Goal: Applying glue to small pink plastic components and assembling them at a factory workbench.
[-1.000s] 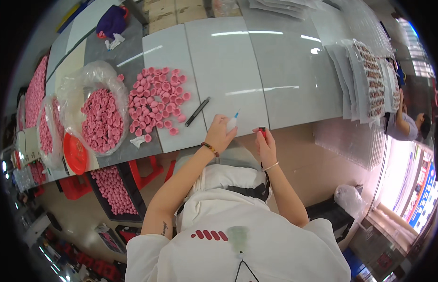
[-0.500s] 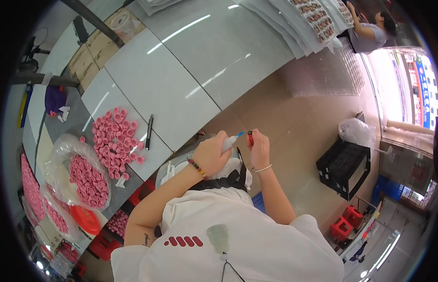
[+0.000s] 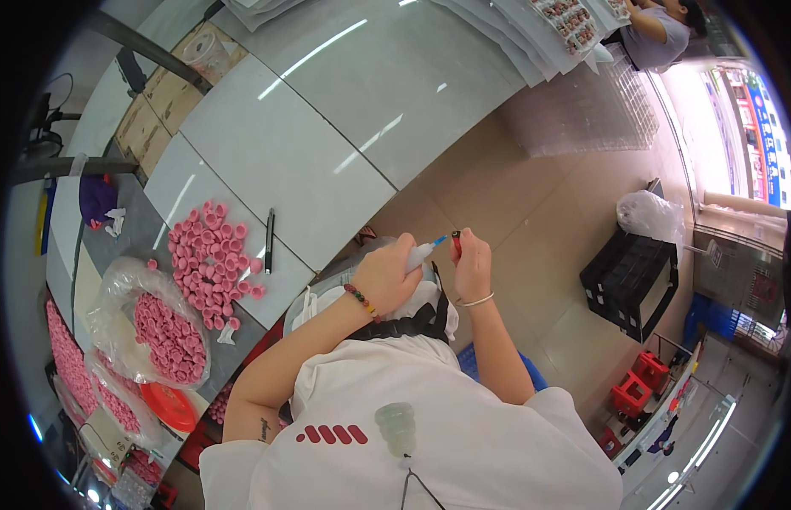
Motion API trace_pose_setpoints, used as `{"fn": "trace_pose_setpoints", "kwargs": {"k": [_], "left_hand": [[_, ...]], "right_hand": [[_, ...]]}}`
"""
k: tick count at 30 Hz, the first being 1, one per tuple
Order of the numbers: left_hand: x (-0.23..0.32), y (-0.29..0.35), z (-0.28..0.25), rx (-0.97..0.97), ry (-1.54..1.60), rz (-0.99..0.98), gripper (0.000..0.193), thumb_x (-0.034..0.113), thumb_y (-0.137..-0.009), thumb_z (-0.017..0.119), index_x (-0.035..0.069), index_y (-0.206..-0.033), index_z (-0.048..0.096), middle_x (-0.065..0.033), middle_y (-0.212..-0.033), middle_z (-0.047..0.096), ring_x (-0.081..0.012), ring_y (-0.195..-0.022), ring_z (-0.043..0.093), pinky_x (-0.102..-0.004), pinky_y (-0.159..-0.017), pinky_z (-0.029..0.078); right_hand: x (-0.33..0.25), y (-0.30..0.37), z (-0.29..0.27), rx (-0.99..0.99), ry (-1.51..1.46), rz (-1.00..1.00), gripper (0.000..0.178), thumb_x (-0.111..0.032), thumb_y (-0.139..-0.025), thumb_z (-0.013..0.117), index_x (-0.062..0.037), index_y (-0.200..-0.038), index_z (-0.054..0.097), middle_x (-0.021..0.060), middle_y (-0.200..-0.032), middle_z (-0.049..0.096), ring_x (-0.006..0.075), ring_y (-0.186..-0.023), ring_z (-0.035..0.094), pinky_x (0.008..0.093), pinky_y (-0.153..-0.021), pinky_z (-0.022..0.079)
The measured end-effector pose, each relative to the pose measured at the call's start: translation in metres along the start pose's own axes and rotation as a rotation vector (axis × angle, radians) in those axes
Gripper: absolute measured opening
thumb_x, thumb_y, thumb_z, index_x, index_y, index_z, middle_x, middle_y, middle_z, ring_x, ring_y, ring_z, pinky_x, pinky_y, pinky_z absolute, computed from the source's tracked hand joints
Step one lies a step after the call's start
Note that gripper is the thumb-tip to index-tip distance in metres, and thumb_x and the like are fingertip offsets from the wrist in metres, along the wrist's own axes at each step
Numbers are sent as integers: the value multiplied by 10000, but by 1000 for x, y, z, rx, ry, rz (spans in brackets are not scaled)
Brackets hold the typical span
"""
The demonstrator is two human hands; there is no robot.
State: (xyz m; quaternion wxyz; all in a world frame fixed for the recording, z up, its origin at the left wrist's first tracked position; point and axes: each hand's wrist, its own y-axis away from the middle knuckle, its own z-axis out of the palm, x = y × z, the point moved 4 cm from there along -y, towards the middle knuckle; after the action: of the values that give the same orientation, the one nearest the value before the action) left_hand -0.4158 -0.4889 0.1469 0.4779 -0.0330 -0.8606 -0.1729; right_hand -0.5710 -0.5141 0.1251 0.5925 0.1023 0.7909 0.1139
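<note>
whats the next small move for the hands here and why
Probably bring the blue tip of the small white bottle onto the small red piece. The left hand aims the bottle at the piece, which the right hand pinches, and a narrow gap seems to remain between tip and piece.

A white table (image 3: 327,144) carries loose pink caps (image 3: 213,263) and a dark pen (image 3: 269,240).
</note>
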Motion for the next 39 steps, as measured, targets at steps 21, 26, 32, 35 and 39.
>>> {"fn": "trace_pose_setpoints", "kwargs": {"k": [21, 26, 32, 35, 39], "left_hand": [[0, -1, -3, 25, 9, -22, 220, 165, -747, 528, 26, -901, 452, -201, -710, 566, -387, -686, 551, -430, -605, 436], [-2, -1, -4, 35, 8, -20, 217, 167, -748, 527, 28, -894, 447, -198, -708, 566, -385, -683, 551, -430, -608, 434], [-5, 1, -3, 29, 10, -22, 223, 171, -746, 529, 30, -897, 446, -194, -717, 567, -381, -696, 551, -438, -617, 428], [-7, 0, -2, 18, 15, -31, 223, 173, -745, 529, 29, -892, 442, -198, -720, 563, -381, -703, 549, -438, -612, 426], [-27, -14, 14, -6, -112, -22, 228, 180, -739, 542, 28, -882, 448, -197, -719, 568, -368, -704, 560, -434, -617, 440]], "right_hand": [[-7, -3, -2, -51, 72, -7, 395, -238, -870, 346, 5, -566, 414, 71, -498, 384, 147, -481, 350, 298, -479, 294], [-8, -4, -1, -63, 58, -8, 403, -241, -873, 345, 5, -560, 401, 63, -500, 386, 141, -483, 349, 298, -481, 294], [-9, -4, 0, -66, 99, 2, 404, -246, -873, 342, 11, -565, 401, 63, -498, 382, 140, -489, 358, 302, -488, 298], [-4, -3, -2, -22, 85, -5, 424, -280, -883, 349, -25, -548, 400, 42, -484, 377, 126, -459, 340, 276, -449, 275], [11, -6, -9, 2, -231, 306, 496, -420, -890, 304, -84, -538, 397, -15, -457, 335, 76, -420, 316, 234, -390, 216]]}}
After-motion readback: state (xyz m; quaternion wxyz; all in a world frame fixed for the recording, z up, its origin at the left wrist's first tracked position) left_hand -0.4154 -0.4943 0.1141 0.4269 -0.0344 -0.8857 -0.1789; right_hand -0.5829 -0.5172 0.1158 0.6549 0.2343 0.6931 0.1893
